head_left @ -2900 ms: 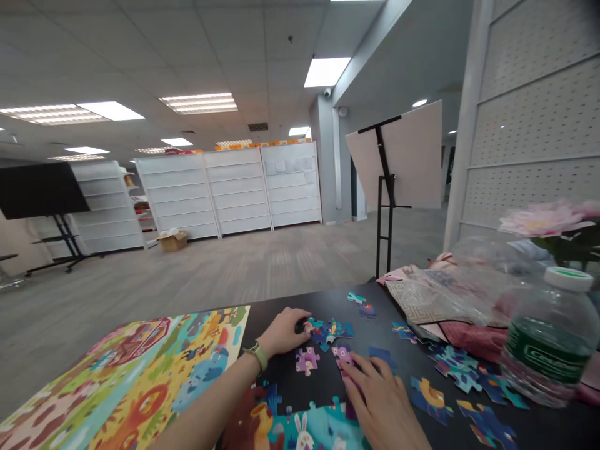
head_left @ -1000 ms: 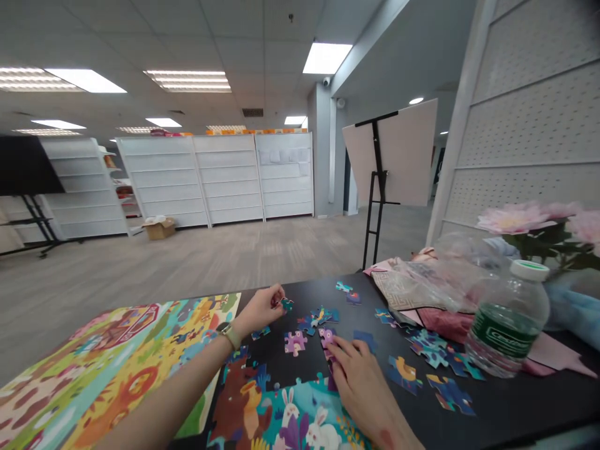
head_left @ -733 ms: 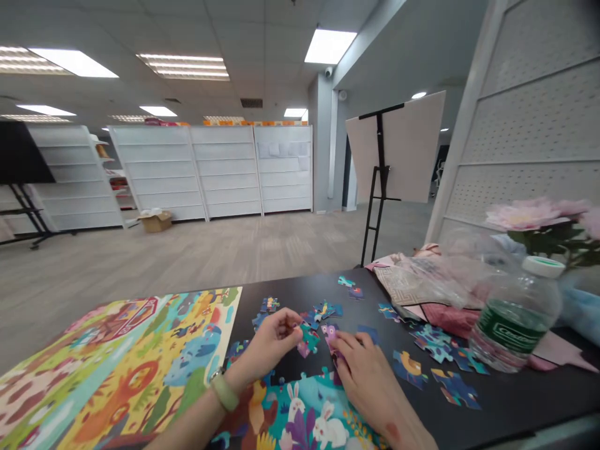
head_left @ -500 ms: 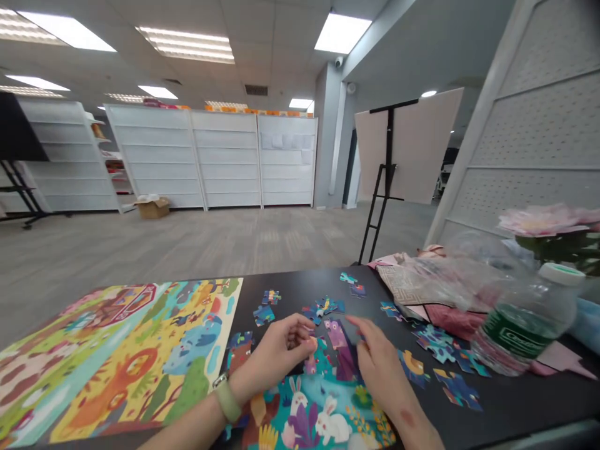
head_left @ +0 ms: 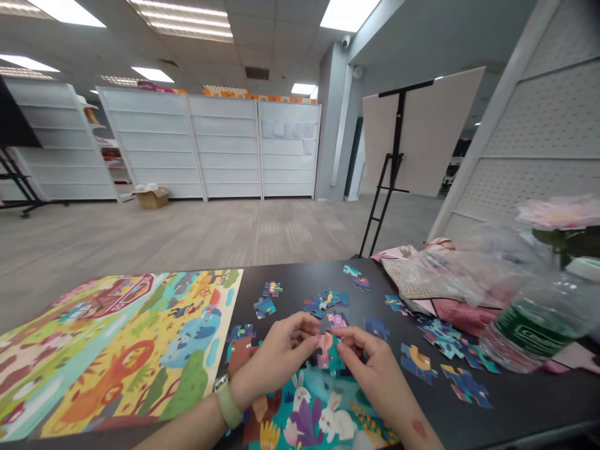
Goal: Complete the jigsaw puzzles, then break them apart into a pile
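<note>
A partly assembled jigsaw puzzle (head_left: 312, 415) lies before me, showing white rabbits and plants on a teal ground. Above its far edge, a teal and pink puzzle piece (head_left: 330, 355) is between my two hands. My left hand (head_left: 287, 344) pinches the piece's left side, a watch with a green strap on that wrist. From the right, my right hand (head_left: 370, 359) has thumb and forefinger closed at the other side of it. A purple puzzle piece (head_left: 336, 320) shows just behind the fingers, its lower part hidden. Reddish-brown puzzle pieces (head_left: 239, 351) are left of the left hand.
A colourful animal picture sheet (head_left: 187, 350) covers the table's left. Loose puzzle pieces (head_left: 417, 362) lie to the right, and more pieces (head_left: 265, 306) toward the back. At the right stand a water bottle (head_left: 529, 331), plastic wrapping (head_left: 464, 269) and a pink flower (head_left: 557, 212).
My right hand has moved left and its fingers have closed at the puzzle piece, covering part of the purple one. A blue piece beside it has come into sight. My view has shifted slightly.
</note>
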`<state>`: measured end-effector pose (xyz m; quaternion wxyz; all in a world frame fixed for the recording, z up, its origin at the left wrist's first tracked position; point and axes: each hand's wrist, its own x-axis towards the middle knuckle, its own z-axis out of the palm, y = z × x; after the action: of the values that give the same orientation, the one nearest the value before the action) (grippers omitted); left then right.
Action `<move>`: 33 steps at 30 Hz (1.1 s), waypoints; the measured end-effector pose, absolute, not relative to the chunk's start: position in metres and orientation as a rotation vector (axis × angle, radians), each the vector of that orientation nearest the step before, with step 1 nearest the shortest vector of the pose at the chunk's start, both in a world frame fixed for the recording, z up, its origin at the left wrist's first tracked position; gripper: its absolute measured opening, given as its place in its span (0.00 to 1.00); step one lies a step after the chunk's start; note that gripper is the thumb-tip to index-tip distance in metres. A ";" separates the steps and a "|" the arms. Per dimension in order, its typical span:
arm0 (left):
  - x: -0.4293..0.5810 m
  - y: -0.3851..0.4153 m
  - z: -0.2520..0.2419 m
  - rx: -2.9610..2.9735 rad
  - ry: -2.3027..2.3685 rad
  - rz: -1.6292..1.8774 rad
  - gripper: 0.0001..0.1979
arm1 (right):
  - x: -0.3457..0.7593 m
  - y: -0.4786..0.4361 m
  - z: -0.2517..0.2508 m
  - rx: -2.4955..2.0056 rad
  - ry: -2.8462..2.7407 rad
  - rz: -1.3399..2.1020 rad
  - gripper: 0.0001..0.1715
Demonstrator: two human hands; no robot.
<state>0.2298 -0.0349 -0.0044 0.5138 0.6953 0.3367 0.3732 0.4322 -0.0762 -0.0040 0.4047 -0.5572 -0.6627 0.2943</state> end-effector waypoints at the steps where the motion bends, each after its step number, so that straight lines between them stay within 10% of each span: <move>1: 0.228 -0.037 0.000 1.782 0.879 0.879 0.09 | 0.436 -0.075 -0.008 -1.417 -1.606 0.754 0.16; 9: 0.208 -0.047 0.023 2.448 1.044 0.336 0.20 | 0.453 -0.075 -0.023 -1.345 -1.246 0.884 0.18; 20: 0.208 -0.044 0.019 2.433 0.925 0.524 0.28 | 0.443 -0.081 -0.013 -1.409 -1.440 0.850 0.20; 33: 0.240 -0.033 -0.005 2.183 0.987 0.832 0.09 | 0.446 -0.074 -0.025 -1.547 -1.507 0.605 0.18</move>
<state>0.2395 -0.0331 -0.0051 0.2979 0.8217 0.3714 0.3133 0.4457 -0.0736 -0.0249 0.4343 -0.6213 -0.6052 0.2431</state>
